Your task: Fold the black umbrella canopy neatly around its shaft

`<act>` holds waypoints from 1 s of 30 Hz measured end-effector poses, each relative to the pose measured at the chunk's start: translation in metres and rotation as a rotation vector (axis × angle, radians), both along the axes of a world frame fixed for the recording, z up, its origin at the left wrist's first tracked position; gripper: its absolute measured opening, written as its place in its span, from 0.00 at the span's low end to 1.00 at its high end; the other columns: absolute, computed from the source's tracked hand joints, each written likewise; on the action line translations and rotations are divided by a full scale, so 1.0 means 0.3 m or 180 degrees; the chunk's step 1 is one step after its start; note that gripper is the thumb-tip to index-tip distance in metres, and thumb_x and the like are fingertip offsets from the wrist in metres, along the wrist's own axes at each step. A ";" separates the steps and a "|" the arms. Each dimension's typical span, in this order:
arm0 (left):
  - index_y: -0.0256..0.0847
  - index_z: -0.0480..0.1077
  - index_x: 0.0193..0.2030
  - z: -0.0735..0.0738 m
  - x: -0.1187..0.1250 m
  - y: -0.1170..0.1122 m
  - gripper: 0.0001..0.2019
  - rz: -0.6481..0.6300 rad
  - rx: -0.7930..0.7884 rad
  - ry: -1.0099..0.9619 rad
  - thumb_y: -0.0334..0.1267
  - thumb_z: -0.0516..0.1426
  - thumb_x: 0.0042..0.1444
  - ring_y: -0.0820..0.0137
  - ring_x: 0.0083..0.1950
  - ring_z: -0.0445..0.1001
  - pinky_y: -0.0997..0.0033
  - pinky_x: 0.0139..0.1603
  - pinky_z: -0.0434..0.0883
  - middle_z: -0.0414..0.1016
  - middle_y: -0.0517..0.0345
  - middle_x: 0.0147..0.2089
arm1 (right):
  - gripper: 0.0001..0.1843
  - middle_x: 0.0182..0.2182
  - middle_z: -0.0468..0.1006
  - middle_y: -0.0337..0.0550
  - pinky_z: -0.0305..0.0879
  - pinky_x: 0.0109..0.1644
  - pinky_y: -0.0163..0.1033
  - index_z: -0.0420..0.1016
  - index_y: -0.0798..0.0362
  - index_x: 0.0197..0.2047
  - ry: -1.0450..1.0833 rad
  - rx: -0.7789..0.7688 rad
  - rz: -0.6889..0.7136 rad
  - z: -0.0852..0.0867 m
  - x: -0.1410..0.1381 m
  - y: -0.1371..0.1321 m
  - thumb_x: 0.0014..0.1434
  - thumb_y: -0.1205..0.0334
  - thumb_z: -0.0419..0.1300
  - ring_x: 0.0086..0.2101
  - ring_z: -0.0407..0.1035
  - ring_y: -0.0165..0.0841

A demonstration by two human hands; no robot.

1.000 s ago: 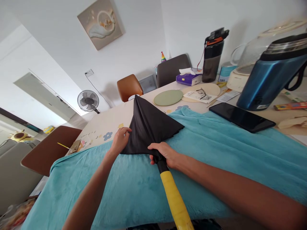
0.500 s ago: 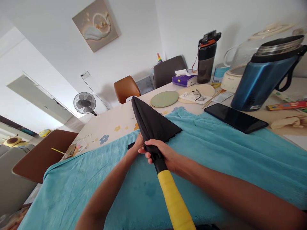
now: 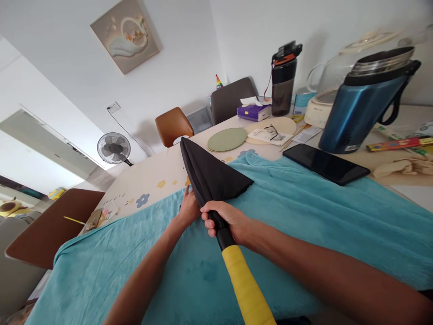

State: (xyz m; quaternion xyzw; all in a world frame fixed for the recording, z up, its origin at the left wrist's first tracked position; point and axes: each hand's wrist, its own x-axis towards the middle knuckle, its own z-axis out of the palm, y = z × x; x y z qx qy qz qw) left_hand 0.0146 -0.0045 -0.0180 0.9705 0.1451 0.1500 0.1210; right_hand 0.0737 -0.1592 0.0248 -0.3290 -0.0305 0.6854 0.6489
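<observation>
The right hand [image 3: 229, 220] curls around the umbrella [image 3: 216, 174] at its neck; the left hand [image 3: 189, 208] sits against its left side, partly hidden, its hold impossible to tell from here. Folds should smooth best with the right grip steady. The umbrella fans out beyond those fingers, above the blanket [image 3: 304, 216].

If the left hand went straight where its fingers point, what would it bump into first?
Probably the black umbrella: the left hand is beside its cloth, pointing forward and a little right. It might slip underneath instead; depth is hard to tell.
</observation>
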 end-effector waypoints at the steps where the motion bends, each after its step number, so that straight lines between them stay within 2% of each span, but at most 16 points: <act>1: 0.41 0.71 0.34 0.020 -0.001 0.015 0.08 0.0207 -0.0136 -0.0171 0.31 0.51 0.51 0.64 0.50 0.66 0.58 0.56 0.58 0.73 0.53 0.41 | 0.05 0.17 0.63 0.34 0.58 0.15 0.29 0.61 0.57 0.24 -0.0026 -0.0046 0.0006 -0.001 -0.001 0.002 0.47 0.70 0.55 0.14 0.57 0.22; 2: 0.40 0.70 0.35 0.038 -0.003 0.026 0.09 0.0502 -0.0426 -0.0428 0.32 0.50 0.52 0.65 0.48 0.68 0.59 0.54 0.60 0.73 0.53 0.41 | 0.05 0.16 0.63 0.34 0.58 0.15 0.29 0.61 0.57 0.23 -0.0074 -0.0110 0.0022 -0.002 -0.004 0.003 0.47 0.69 0.55 0.14 0.57 0.22; 4: 0.38 0.69 0.39 0.066 -0.004 0.036 0.12 0.1041 -0.1501 -0.0936 0.37 0.47 0.54 0.67 0.42 0.71 0.62 0.47 0.67 0.73 0.52 0.41 | 0.06 0.15 0.62 0.34 0.58 0.15 0.30 0.60 0.56 0.22 -0.0233 -0.0249 0.0076 -0.008 -0.014 0.007 0.47 0.69 0.56 0.14 0.57 0.23; 6: 0.36 0.68 0.39 0.080 0.007 0.027 0.15 0.1173 -0.2905 -0.1049 0.44 0.47 0.55 0.68 0.36 0.72 0.66 0.39 0.70 0.73 0.49 0.39 | 0.08 0.13 0.62 0.35 0.59 0.15 0.31 0.60 0.56 0.22 -0.0443 -0.0374 0.0166 -0.017 -0.027 0.011 0.48 0.68 0.56 0.14 0.57 0.24; 8: 0.34 0.69 0.37 0.085 0.034 0.008 0.17 0.1088 -0.4027 -0.0934 0.48 0.51 0.53 0.68 0.34 0.73 0.68 0.36 0.71 0.74 0.49 0.36 | 0.09 0.13 0.62 0.36 0.60 0.15 0.32 0.60 0.56 0.21 -0.0661 -0.0448 0.0253 -0.026 -0.037 0.013 0.48 0.66 0.57 0.14 0.59 0.25; 10: 0.35 0.69 0.37 0.086 0.067 -0.013 0.16 0.1112 -0.4665 -0.0920 0.47 0.54 0.51 0.67 0.35 0.73 0.68 0.37 0.72 0.75 0.49 0.35 | 0.10 0.13 0.64 0.37 0.62 0.16 0.33 0.61 0.56 0.21 -0.0862 -0.0429 0.0315 -0.033 -0.043 0.013 0.48 0.64 0.58 0.15 0.60 0.27; 13: 0.35 0.70 0.39 0.084 0.104 -0.031 0.19 0.1196 -0.5271 -0.0827 0.49 0.56 0.49 0.63 0.39 0.74 0.65 0.40 0.73 0.75 0.49 0.36 | 0.11 0.15 0.66 0.39 0.65 0.18 0.35 0.63 0.57 0.23 -0.1039 -0.0288 0.0316 -0.039 -0.047 0.010 0.48 0.61 0.60 0.16 0.63 0.28; 18: 0.36 0.71 0.38 0.057 0.104 -0.031 0.19 0.1128 -0.5802 -0.0621 0.51 0.54 0.48 0.59 0.44 0.72 0.62 0.43 0.73 0.76 0.51 0.35 | 0.11 0.18 0.68 0.41 0.69 0.23 0.39 0.64 0.59 0.26 -0.0791 -0.0003 0.0298 -0.054 -0.056 0.011 0.49 0.61 0.60 0.19 0.67 0.31; 23: 0.39 0.71 0.38 0.024 0.084 -0.030 0.20 0.0982 -0.5765 -0.1049 0.52 0.49 0.51 0.63 0.45 0.72 0.65 0.45 0.72 0.75 0.54 0.38 | 0.08 0.26 0.72 0.45 0.72 0.33 0.48 0.66 0.60 0.32 -0.0147 0.0312 0.0322 -0.068 -0.076 0.024 0.51 0.64 0.58 0.29 0.71 0.35; 26: 0.40 0.70 0.40 0.023 0.084 -0.039 0.22 0.0947 -0.5419 -0.1142 0.54 0.47 0.52 0.63 0.45 0.72 0.64 0.44 0.73 0.75 0.53 0.40 | 0.05 0.24 0.71 0.43 0.71 0.26 0.41 0.66 0.60 0.30 -0.0129 0.0222 0.0233 -0.067 -0.080 0.035 0.51 0.66 0.56 0.23 0.68 0.30; 30: 0.39 0.69 0.42 0.023 0.107 -0.039 0.25 0.0889 -0.4877 -0.1007 0.57 0.44 0.52 0.63 0.43 0.73 0.64 0.40 0.73 0.74 0.51 0.41 | 0.06 0.15 0.63 0.36 0.61 0.14 0.32 0.62 0.57 0.22 -0.0617 -0.0291 0.0179 -0.047 -0.053 0.039 0.49 0.68 0.55 0.15 0.60 0.26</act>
